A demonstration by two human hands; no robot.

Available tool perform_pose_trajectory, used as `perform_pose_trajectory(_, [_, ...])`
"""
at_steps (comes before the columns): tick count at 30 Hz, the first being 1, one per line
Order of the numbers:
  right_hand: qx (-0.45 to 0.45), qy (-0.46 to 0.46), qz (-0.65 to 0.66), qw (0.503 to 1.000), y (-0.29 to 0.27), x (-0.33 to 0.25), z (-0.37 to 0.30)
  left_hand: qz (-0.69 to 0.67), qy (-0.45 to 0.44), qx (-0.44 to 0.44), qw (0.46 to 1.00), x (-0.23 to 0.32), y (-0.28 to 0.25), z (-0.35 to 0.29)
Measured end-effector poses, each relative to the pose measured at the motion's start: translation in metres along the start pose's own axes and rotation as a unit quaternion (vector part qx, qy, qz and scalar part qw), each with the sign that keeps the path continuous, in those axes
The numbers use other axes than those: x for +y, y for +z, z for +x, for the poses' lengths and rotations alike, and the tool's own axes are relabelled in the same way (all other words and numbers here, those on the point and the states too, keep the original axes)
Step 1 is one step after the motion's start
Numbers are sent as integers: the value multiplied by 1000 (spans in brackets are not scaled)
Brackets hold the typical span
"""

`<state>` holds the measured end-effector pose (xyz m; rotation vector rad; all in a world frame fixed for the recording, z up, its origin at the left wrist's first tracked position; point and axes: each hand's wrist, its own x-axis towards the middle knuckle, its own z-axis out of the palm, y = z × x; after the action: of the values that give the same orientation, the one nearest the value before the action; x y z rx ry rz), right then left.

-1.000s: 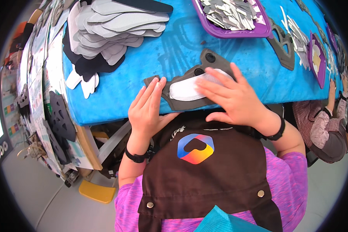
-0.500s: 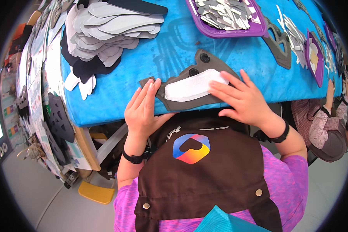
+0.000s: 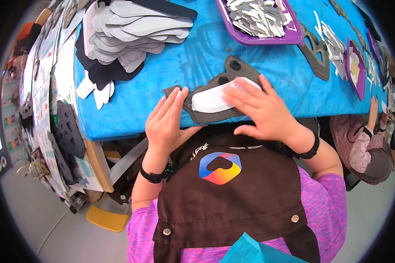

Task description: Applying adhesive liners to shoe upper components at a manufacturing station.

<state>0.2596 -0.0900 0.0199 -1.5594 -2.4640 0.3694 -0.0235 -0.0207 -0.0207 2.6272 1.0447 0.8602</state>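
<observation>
Centre frame, a dark grey curved cut piece [image 3: 206, 115] with a white oval patch [image 3: 210, 101] is pressed flat onto the blue-covered desk [image 3: 131, 109] by left hand [image 3: 166, 122] and right hand [image 3: 261, 109], fingers spread, nothing clasped.

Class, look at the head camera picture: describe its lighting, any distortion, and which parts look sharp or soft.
Head view: even, bright light with little shadow; the fisheye lens bends the blue table edge and leaves a black rim; the left hand, right hand and white piece are sharp; things near the rim look squeezed and softer.
</observation>
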Motion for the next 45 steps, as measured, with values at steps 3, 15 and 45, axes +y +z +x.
perform_pose_trajectory(3, [-17,-58,42,997,5,-11,15,-10,2,2,1000,0,0,0])
perform_pose_trajectory(15, [-7,-115,12,993,13,-7,21,-22,-13,-15,1000,6,-7,5])
perform_pose_trajectory(45, [167,49,95,980,-5,69,-18,-605,-98,287,737,-28,-80,31])
